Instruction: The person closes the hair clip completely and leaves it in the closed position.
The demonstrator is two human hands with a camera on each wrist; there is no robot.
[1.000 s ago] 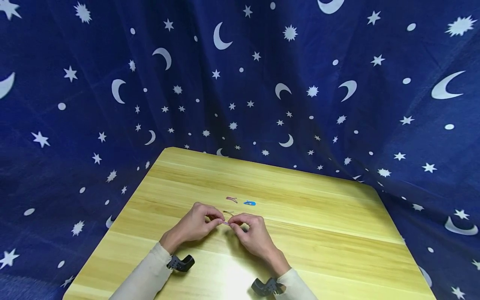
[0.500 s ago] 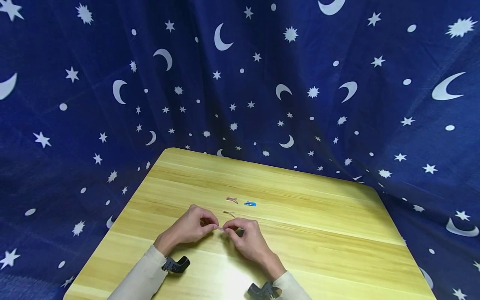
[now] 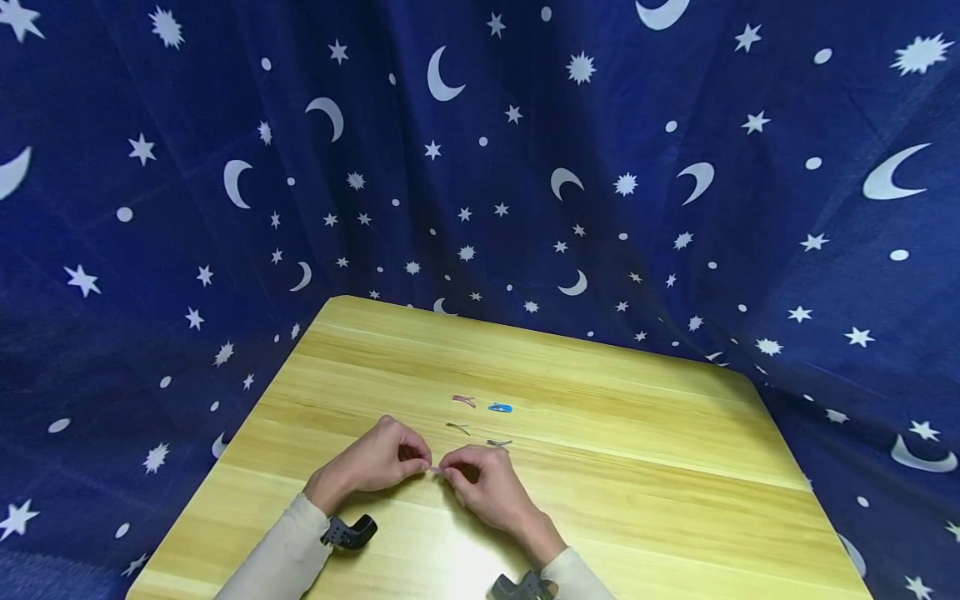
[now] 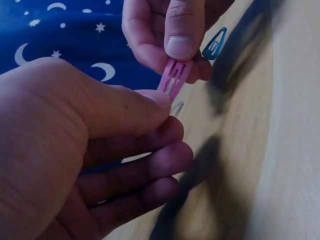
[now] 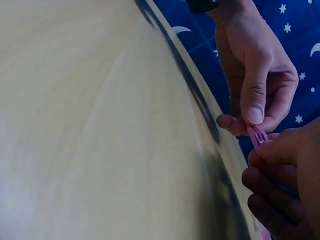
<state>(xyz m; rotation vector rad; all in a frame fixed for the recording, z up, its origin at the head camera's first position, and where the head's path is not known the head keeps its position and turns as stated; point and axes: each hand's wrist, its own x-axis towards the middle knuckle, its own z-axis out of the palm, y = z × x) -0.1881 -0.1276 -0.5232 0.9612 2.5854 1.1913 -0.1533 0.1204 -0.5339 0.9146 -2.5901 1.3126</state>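
A small pink snap hair clip (image 4: 176,75) with slots down its middle spans the gap between both hands. My left hand (image 3: 382,458) pinches one end of it between thumb and index finger; in the left wrist view its other fingers are loosely bent below. The opposite end is pinched by my right hand (image 3: 487,490), thumb on top. The right wrist view shows the same pink clip (image 5: 257,137) held in the air, its two ends covered by fingertips. Just beyond the right hand lies a dark grey hair clip (image 3: 499,442) on the table.
Farther back on the wooden table (image 3: 637,467) are a pink hair clip (image 3: 464,401) with its arms spread, a blue hair clip (image 3: 500,408) and a gold-brown hair clip (image 3: 458,428). A dark blue curtain (image 3: 480,167) with moons and stars surrounds the table.
Both hands have drawn back toward the body and slightly left with the pink hair clip between them. The dark grey clip, earlier hidden behind the right hand, now shows.
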